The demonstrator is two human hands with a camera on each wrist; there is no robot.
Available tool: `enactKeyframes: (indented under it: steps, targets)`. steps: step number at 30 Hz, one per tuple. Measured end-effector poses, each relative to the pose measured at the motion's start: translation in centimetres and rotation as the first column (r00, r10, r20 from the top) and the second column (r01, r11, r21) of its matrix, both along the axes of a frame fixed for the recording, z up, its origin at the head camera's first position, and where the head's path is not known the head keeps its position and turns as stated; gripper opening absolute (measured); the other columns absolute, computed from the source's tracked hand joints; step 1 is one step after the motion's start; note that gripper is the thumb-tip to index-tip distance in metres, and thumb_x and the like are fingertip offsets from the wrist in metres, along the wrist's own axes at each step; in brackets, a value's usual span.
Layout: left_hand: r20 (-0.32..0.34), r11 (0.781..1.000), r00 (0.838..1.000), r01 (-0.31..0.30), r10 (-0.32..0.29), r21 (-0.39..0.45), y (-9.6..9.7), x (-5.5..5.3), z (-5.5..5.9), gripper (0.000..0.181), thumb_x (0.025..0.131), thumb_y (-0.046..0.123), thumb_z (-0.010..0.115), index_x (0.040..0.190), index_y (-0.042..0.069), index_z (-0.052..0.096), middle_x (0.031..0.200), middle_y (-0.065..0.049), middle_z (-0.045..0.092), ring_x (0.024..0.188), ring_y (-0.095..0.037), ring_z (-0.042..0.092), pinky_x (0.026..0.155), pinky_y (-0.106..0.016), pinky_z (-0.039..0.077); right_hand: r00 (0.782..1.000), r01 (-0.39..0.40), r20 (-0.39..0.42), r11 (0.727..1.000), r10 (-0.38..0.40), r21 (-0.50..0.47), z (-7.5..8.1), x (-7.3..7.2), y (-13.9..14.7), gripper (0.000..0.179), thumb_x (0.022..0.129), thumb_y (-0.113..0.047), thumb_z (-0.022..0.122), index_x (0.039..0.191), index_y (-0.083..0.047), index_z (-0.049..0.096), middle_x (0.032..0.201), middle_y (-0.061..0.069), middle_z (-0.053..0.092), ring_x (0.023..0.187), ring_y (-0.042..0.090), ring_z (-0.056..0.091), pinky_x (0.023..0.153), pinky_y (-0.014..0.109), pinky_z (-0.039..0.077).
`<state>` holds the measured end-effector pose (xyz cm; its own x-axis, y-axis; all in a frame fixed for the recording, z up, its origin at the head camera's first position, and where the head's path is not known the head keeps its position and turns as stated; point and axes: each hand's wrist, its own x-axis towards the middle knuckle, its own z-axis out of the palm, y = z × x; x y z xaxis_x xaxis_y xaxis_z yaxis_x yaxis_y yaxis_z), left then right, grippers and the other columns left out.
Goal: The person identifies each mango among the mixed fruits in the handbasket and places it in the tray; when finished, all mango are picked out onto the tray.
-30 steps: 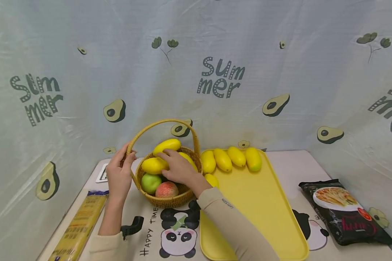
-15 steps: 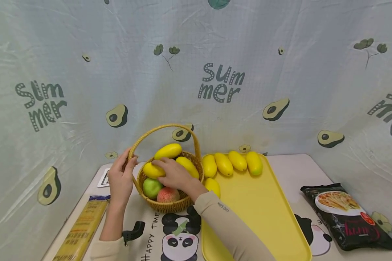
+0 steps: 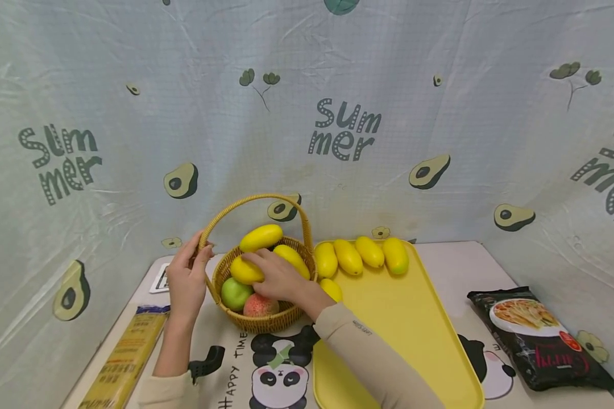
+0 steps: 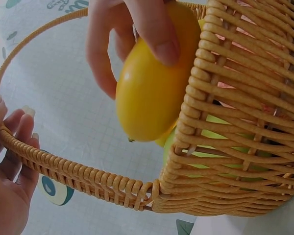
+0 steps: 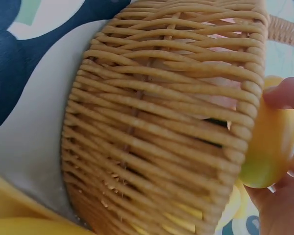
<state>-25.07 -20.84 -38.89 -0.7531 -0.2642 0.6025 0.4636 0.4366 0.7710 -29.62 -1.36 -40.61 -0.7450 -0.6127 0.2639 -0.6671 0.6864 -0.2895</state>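
My left hand (image 3: 186, 275) holds the left side of the wicker basket's handle (image 4: 83, 172), with thumb and fingers around it. Inside the basket (image 3: 266, 325), my right hand (image 3: 281, 276) grips a yellow mango (image 3: 245, 271). In the left wrist view that mango (image 4: 149, 93) stands up past the rim, thumb on one side and fingers on the other. Behind it lies another mango (image 3: 261, 238), and a further mango (image 3: 291, 260) rests to the right. A green apple (image 3: 236, 293) and a peach (image 3: 261, 305) sit at the front of the basket, nearest me.
Right of the basket lies a yellow tray (image 3: 399, 341) with several mangoes (image 3: 349, 257) along its far end. A black food packet (image 3: 537, 341) is at far right, a long yellow packet (image 3: 125, 358) at left. A patterned curtain (image 3: 348, 187) rises behind the table.
The mango in my right hand has shifted slightly right and toward me within the basket. My left hand keeps its hold on the handle. The head view has tilted up a little.
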Motion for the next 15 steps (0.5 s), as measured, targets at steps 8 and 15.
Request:
enactKeyframes:
  steps: [8,15]
  targets:
    - [0.014,1.0,1.0,-0.015,0.015,-0.014,0.2,0.0,0.0,0.038,0.102,0.022,0.057,0.139,0.022,0.059,0.108,0.002,0.063,0.093,0.001,0.058,0.085,-0.003,0.046,1.0,-0.016,0.004,0.999,0.016,-0.045,0.0,1.2,2.5,0.062,0.091,-0.024,0.067,0.149,-0.023,0.044,0.143,0.003,0.051,0.123,0.017,0.054,0.105,0.033,0.048]
    - [0.014,0.999,0.999,-0.033,0.033,-0.012,0.0,-0.2,-0.2,0.038,0.101,0.02,0.057,0.139,0.021,0.059,0.106,0.005,0.062,0.092,0.002,0.057,0.084,-0.003,0.044,1.0,0.015,-0.006,0.993,-0.015,-0.114,-1.1,2.1,5.1,0.059,0.092,-0.026,0.069,0.147,-0.024,0.047,0.141,0.002,0.052,0.119,0.016,0.055,0.103,0.034,0.05]
